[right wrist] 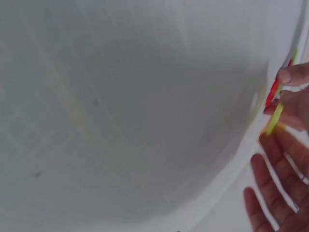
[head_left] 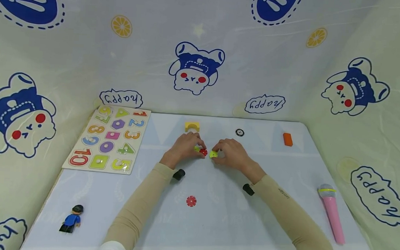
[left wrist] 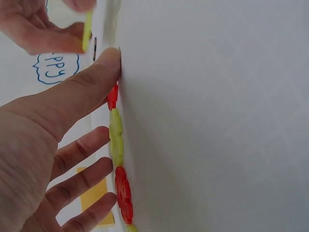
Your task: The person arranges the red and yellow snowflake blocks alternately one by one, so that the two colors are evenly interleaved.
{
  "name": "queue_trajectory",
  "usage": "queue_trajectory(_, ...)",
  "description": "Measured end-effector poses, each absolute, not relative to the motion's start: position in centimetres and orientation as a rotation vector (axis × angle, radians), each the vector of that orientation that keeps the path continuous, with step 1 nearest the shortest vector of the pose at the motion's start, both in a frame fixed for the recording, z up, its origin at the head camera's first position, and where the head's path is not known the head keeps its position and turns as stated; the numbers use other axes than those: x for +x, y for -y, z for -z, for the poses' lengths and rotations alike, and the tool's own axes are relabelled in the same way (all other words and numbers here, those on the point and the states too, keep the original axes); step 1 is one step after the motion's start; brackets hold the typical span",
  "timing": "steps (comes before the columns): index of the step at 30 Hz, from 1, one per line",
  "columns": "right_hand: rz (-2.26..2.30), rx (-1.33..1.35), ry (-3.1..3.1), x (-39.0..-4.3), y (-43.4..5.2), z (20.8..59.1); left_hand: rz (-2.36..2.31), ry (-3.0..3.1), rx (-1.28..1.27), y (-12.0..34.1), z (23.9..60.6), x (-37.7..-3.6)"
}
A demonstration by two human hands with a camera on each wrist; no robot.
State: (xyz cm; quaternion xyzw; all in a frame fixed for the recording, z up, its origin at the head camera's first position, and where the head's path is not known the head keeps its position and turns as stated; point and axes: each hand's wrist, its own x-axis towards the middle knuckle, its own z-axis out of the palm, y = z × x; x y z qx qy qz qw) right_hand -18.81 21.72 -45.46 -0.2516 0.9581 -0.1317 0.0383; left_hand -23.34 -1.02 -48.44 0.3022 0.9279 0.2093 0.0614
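Observation:
My left hand (head_left: 186, 145) pinches a red plastic snowflake disc (head_left: 203, 152) at the end of a short chain near the middle of the table. In the left wrist view, the thumb lies over this end, and red and yellow-green discs (left wrist: 117, 140) run in a row past the spread fingers. Opposite it, my right hand (head_left: 232, 153) holds a loose yellow-green snowflake disc (head_left: 213, 154) between thumb and fingertips. A small gap separates that disc from the red one in the head view. Its outer fingers (right wrist: 265, 188) stand spread in the right wrist view.
Nearer me lies a single red disc (head_left: 191, 201). A number-and-shape puzzle board (head_left: 94, 147) is at left, a toy figure (head_left: 71, 220) at front left. Behind the hands are a yellow arch block (head_left: 192, 125), black ring (head_left: 239, 132) and orange block (head_left: 287, 139); a pink microphone (head_left: 333, 217) lies right.

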Motion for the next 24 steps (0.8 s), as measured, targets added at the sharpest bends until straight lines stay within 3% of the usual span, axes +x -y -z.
queue_trajectory(9, 0.401, -0.724, -2.965, -20.4, -21.7, 46.8, -0.620, -2.805, 0.913, 1.1, 48.3, -23.3)
queue_trajectory(24, 0.445, -0.759, -3.012, -19.5, -21.3, 47.0, -0.595, -2.801, 0.918, 1.1, 48.5, -23.5)
